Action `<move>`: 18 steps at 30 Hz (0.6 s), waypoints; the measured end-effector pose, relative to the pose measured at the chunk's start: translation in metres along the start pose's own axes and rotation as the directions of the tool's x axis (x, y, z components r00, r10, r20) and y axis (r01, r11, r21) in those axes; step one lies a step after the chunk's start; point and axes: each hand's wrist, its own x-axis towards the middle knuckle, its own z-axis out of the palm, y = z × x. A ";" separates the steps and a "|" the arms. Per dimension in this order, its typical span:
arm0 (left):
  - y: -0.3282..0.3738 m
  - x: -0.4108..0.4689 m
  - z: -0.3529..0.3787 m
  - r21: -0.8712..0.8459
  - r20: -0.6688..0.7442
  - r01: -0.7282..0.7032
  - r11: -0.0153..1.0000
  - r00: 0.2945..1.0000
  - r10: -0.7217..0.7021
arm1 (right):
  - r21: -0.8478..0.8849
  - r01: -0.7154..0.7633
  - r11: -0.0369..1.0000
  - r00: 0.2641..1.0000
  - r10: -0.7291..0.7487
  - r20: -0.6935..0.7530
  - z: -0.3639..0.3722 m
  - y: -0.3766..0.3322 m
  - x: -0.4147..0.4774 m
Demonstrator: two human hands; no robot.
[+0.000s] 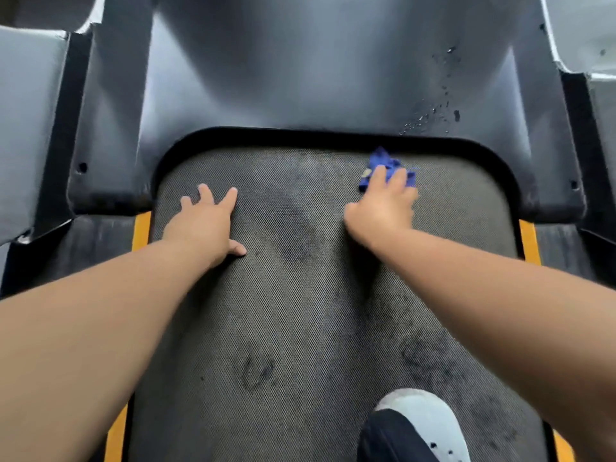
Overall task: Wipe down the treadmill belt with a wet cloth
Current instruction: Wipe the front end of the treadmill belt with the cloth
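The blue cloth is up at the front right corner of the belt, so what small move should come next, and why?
Probably drag the blue cloth leftward along the front edge of the belt. The right hand presses it at the far right, while a dark smudge lies just left of it, between the hands. The left hand rests flat on the belt, seemingly bracing, and may need to shift aside.

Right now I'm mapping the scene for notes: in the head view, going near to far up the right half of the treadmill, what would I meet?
Shoe → dark scuff marks on the belt → right hand → blue cloth under its fingers → water droplets on the motor cover.
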 end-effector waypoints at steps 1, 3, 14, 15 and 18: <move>-0.001 0.000 0.001 -0.016 -0.011 0.008 1.000 1.000 -0.008 | -0.009 0.170 0.985 0.985 -0.170 0.005 0.003 -0.018 -0.009; -0.002 0.000 0.002 -0.053 -0.027 0.034 0.998 0.999 -0.036 | -0.074 0.598 0.798 0.798 -0.583 0.154 0.007 -0.040 -0.025; -0.012 0.010 -0.005 -0.087 -0.015 -0.007 0.996 1.000 0.006 | -0.196 0.106 0.975 0.993 -0.113 -0.022 0.001 -0.003 0.018; -0.012 0.009 -0.005 -0.094 -0.026 -0.011 0.995 1.000 0.008 | -0.180 0.163 0.970 0.985 -0.171 -0.032 0.003 -0.021 0.016; -0.013 0.005 -0.004 -0.175 -0.054 0.019 0.984 0.998 -0.029 | -0.190 0.538 0.821 0.842 -0.536 0.063 0.005 -0.070 0.010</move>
